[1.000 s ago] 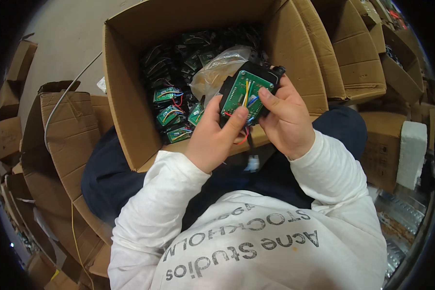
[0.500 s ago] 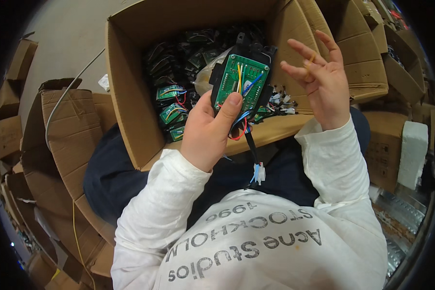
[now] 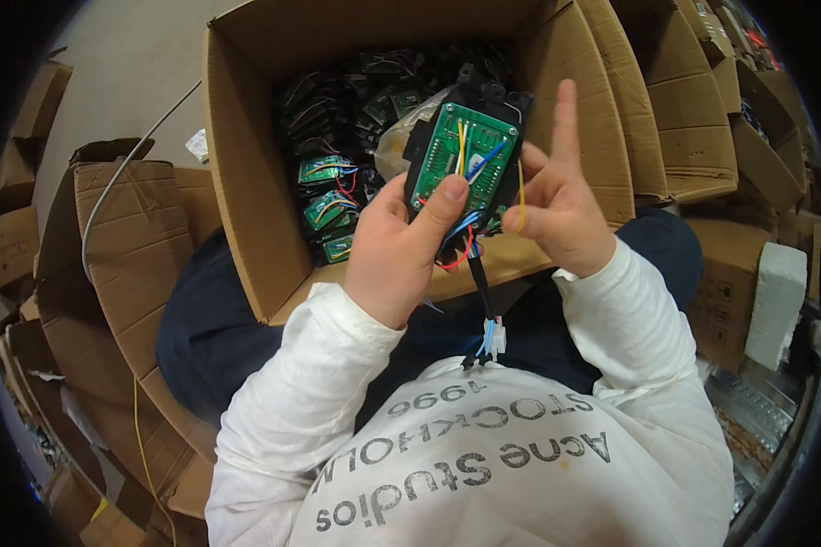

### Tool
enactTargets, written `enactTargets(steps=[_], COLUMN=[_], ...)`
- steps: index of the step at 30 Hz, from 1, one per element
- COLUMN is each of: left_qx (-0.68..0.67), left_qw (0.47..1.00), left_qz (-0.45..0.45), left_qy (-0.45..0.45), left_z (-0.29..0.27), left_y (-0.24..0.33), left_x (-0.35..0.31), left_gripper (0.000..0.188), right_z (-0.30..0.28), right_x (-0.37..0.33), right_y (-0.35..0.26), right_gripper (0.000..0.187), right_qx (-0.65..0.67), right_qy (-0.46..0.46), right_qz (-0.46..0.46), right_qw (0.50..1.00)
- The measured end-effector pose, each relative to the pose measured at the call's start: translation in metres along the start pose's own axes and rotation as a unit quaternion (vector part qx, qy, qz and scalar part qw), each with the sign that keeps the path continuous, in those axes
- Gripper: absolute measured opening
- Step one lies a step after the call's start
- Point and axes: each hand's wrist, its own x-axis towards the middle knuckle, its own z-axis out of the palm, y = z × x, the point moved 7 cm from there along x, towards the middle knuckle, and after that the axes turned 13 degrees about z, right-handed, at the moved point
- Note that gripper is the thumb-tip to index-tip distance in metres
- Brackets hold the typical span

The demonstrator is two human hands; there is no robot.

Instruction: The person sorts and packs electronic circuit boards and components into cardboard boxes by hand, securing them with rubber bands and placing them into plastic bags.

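My left hand [image 3: 390,244] grips a circuit board module [image 3: 474,155], a green board in a black plastic housing, with its thumb across the lower edge. Yellow, white and blue wires show on the board's face. From its lower end a black-sleeved cable [image 3: 480,273] hangs to a white connector [image 3: 495,337] with light blue wires. Close to the module's right side is my right hand [image 3: 567,211], index finger pointing up and thumb bent toward the other fingers. It holds a thin yellow rubber band [image 3: 521,191], which runs along the housing's edge.
Beneath my hands an open cardboard box [image 3: 246,173] holds many similar modules [image 3: 327,170] and a clear plastic bag [image 3: 394,150]. More cardboard cartons [image 3: 693,100] stand on the right, near a white foam block [image 3: 777,305]. Flattened cardboard [image 3: 137,246] lies at the left.
My right hand has come down and left to the module, its raised fingers folding except the index. The yellow rubber band moved with it. The module shifted slightly right.
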Motion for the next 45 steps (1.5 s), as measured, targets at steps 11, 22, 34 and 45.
enactTargets(steps=[11, 22, 34, 45], left_qx=[0.294, 0.556, 0.519, 0.291], left_qw=[0.943, 0.764, 0.775, 0.855], left_qz=[-0.023, 0.053, -0.012, 0.262], left_qy=[-0.152, -0.324, -0.362, -0.339], left_z=[0.007, 0.018, 0.008, 0.05], left_y=[0.013, -0.001, -0.031, 0.042], left_x=[0.001, -0.018, -0.004, -0.023], left_gripper=[0.039, 0.039, 0.037, 0.054], right_z=[-0.025, 0.03, 0.03, -0.039], right_x=[-0.024, -0.034, -0.034, -0.013], right_y=[-0.07, -0.037, -0.024, -0.063], right_gripper=[0.128, 0.109, 0.106, 0.097], right_qx=[-0.321, -0.561, -0.54, -0.336], right_qy=[0.107, -0.097, -0.176, 0.105], right_qz=[-0.15, -0.185, -0.204, -0.136], right_qw=[0.929, 0.801, 0.797, 0.926])
